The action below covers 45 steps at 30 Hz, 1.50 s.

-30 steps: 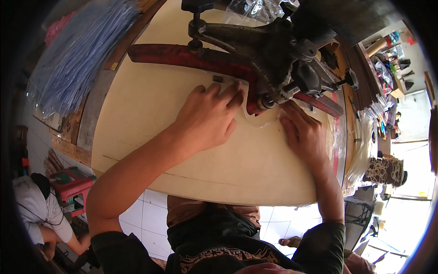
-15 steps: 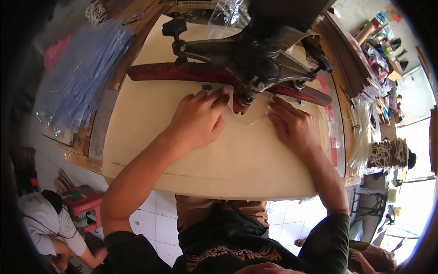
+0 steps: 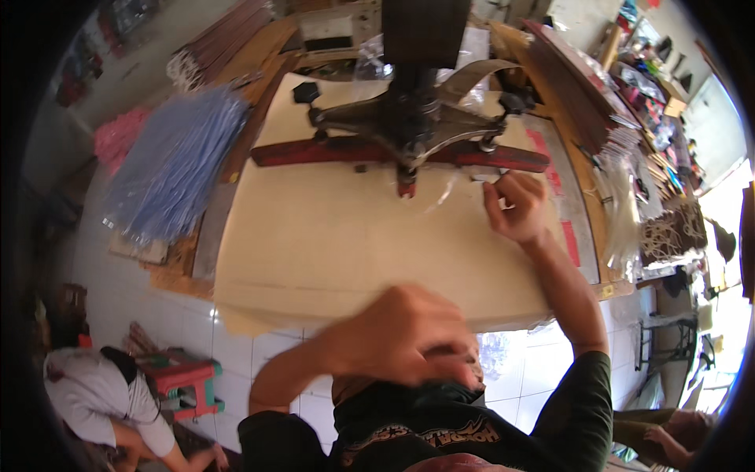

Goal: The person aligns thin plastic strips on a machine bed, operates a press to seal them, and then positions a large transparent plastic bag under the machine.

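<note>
Right hand [image 3: 515, 206] pinches the clear bag [image 3: 440, 189] by the sealer [image 3: 409, 145]; keep it flat. Left hand [image 3: 401, 338] curled, empty.

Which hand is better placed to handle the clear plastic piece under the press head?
Right. The right hand rests beside the clear plastic piece on the table; the left hand is raised near the chest.

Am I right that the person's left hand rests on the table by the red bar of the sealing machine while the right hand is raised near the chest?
Not quite: the head view shows the right hand by the red bar on the table, and the left hand raised near the chest.
</note>
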Motion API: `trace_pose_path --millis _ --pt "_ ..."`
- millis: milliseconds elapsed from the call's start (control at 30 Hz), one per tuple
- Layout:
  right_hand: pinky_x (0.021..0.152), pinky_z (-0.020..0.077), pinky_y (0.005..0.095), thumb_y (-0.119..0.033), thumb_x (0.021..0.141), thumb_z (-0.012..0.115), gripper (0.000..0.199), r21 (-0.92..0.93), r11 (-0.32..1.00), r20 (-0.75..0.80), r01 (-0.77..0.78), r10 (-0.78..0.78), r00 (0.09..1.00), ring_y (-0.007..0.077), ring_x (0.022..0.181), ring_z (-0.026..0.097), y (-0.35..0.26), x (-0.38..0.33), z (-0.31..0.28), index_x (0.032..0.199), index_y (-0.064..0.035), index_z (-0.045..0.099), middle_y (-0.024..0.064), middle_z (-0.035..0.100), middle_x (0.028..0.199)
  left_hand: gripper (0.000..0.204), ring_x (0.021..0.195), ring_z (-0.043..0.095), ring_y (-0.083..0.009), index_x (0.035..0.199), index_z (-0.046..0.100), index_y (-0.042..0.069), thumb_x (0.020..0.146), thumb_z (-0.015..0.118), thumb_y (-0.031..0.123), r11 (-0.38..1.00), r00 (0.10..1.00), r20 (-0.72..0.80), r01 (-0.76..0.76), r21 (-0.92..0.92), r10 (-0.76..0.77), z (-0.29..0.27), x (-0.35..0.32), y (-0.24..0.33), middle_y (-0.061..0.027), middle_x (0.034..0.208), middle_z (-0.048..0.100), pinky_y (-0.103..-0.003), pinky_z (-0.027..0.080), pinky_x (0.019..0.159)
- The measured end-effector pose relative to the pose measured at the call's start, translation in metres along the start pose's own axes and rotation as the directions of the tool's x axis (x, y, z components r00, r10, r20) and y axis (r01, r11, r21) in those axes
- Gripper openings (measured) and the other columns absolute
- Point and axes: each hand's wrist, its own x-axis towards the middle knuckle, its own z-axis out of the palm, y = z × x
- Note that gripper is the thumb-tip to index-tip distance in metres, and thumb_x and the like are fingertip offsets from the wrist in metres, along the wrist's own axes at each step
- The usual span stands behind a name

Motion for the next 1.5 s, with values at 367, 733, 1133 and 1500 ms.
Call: trace_pose_path --millis 367,733,1133,1500 --pt "0.051 0.0467 0.0350 -0.014 0.082 0.076 0.017 0.153 0.980 0.451 -0.129 0.046 0.891 0.0251 0.054 0.062 -0.021 0.010 -0.059 0.069 -0.0053 0.068 0.0075 0.066 0.065 0.056 0.067 0.064 -0.0253 0.076 0.063 0.010 0.078 0.073 0.065 0.854 0.918 -0.078 -0.391 -0.343 0.389 0.055 0.011 0.039 -0.0014 0.075 0.065 -0.037 0.045 0.062" --pt "0.085 0.0551 0.0405 -0.013 0.085 0.074 0.016 0.113 0.985 0.564 -0.130 0.044 0.824 0.0304 0.097 0.068 -0.014 -0.015 -0.052 0.099 -0.0056 0.075 0.0100 0.073 0.101 0.013 0.072 0.067 -0.0219 0.080 0.069 0.009 0.084 0.078 0.017 0.940 0.956 -0.290 0.137 0.311 -0.043 0.004 -0.030 -0.023 -0.0037 0.077 0.070 -0.034 0.049 0.070" --pt "0.080 0.0545 0.0405 -0.011 0.085 0.074 0.019 -0.037 0.891 0.261 -0.452 0.445 0.857 0.0325 0.091 0.069 -0.046 -0.068 -0.101 0.102 -0.0035 0.073 0.0117 0.073 0.098 0.017 0.068 0.061 -0.0215 0.087 0.066 -0.004 0.091 0.071 0.012 0.688 0.533 -0.842 0.644 0.336 -0.088 -0.065 -0.134 -0.065 -0.0115 0.078 0.068 -0.032 0.049 0.068" --pt "0.074 0.0530 0.0367 -0.002 0.087 0.068 0.006 0.014 0.809 -0.101 -0.588 0.586 0.804 0.0304 0.079 0.070 -0.044 -0.111 -0.107 0.091 0.0029 0.071 0.0156 0.071 0.086 0.022 0.075 0.065 -0.0154 0.091 0.067 -0.006 0.096 0.067 0.015 0.754 0.391 -0.915 0.630 0.187 -0.101 -0.067 -0.154 -0.081 -0.0094 0.078 0.069 -0.030 0.051 0.073"
